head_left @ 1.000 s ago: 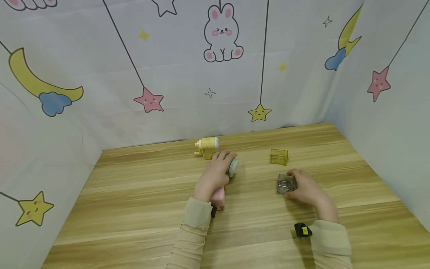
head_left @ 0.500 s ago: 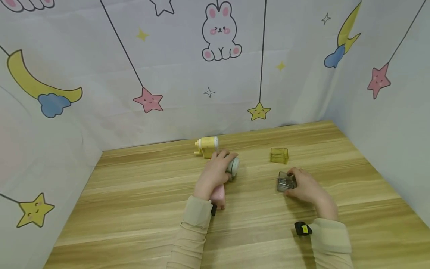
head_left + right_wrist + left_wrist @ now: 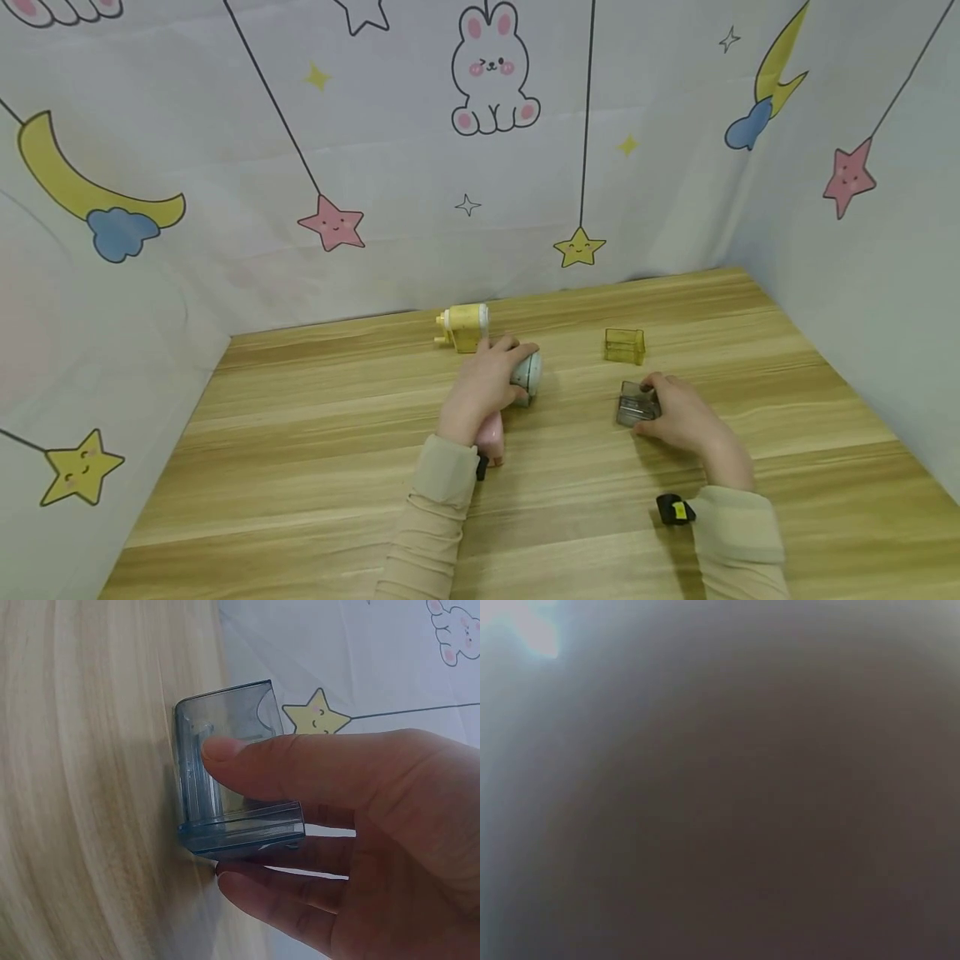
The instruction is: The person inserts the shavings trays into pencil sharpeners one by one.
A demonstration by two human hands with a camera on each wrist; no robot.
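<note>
In the head view my left hand (image 3: 483, 383) grips a pale green pencil sharpener (image 3: 528, 375), its round end showing past the fingers. Under the left wrist lies a pink object (image 3: 491, 437), mostly covered by the hand and sleeve. The left wrist view is only a dark blur. My right hand (image 3: 686, 417) holds a smoky clear shavings drawer (image 3: 637, 405) close over the tabletop. In the right wrist view the thumb lies across the inside of this drawer (image 3: 232, 709), with fingers behind it.
A yellow hand-crank pencil sharpener (image 3: 467, 327) stands at the back, just beyond the left hand. A yellow clear drawer (image 3: 624, 346) sits behind the right hand. The wood-grain table (image 3: 300, 467) meets a printed cloth wall (image 3: 405, 167) at the back and sides.
My left hand has shifted slightly right with the pale green sharpener, and more of its body shows past the fingers. The right hand keeps its hold on the smoky drawer, nearly still.
</note>
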